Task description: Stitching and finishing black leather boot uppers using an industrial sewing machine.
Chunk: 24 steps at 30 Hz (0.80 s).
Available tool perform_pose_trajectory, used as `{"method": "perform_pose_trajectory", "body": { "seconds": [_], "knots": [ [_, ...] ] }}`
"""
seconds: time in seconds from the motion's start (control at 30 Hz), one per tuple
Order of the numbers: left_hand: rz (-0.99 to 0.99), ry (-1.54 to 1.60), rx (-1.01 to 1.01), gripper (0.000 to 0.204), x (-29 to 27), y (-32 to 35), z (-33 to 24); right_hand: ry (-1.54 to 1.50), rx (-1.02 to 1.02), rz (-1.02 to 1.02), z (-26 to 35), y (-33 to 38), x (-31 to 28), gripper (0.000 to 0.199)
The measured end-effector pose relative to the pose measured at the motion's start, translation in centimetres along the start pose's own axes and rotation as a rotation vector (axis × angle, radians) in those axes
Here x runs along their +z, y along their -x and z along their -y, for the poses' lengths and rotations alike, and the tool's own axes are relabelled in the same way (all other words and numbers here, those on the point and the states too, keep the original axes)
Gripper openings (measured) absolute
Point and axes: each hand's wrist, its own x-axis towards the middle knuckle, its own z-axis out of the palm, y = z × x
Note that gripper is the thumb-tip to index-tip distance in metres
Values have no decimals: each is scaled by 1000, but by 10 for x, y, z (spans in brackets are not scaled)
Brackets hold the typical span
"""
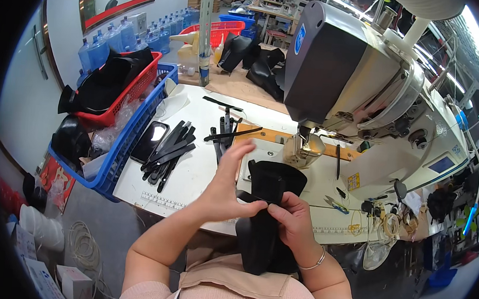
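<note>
Item one: black boot-shaped leather piece (pixel 269 206), which I see just in front of the sewing machine (pixel 353 85), its upper end lying on the white surface (pixel 194 174) near the machine's needle foot (pixel 304 145) and its lower end hanging off the near edge toward the person's lap.

Item two: left hand (pixel 229 190), in front of the machine and to its left. Thumb and forefinger are pinched closed on a narrow black strap (pixel 247 196) at the leather piece; the other fingers are spread upward.

Item three: right hand (pixel 295 218), just in front of the machine, touching the left hand. Its grip is closed on the leather piece, fingertips pressing at the strap. A thin bracelet (pixel 316 262) sits on the wrist.

Item four: a fan of black strips (pixel 168 153), left of the machine on the surface, with a dark phone (pixel 149 141) just beside them.

Item five: more loose black strips (pixel 227 132), between that fan and the machine.

Item six: blue basket (pixel 125 142), further left of the machine at the surface's edge, with a red basket (pixel 125 96) of black leather parts resting in it.

Item seven: small scissors (pixel 335 203), to the right in front of the machine.

Item eight: water bottles (pixel 109 40), far left behind the machine, against the wall.
</note>
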Motion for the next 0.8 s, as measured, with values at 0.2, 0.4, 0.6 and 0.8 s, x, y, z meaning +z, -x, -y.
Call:
{"method": "perform_pose_trajectory", "body": {
  "seconds": [0.2, 0.4, 0.6, 0.8],
  "knots": [
    [384, 142, 130, 41, -20, -30, 10, 2, 25, -18, 7, 0, 8, 11],
    [543, 236, -145, 27, -29, -41, 1, 109, -10, -82, 14, -12, 18, 9],
    [537, 223, -353, 27, -32, -57, -1, 54, -7, -112, 9, -34, 15, 11],
    [563, 468, -632, 30, -14, -100, 28, 89, 334, 73, 37, -38, -20, 20]
  ]
}}
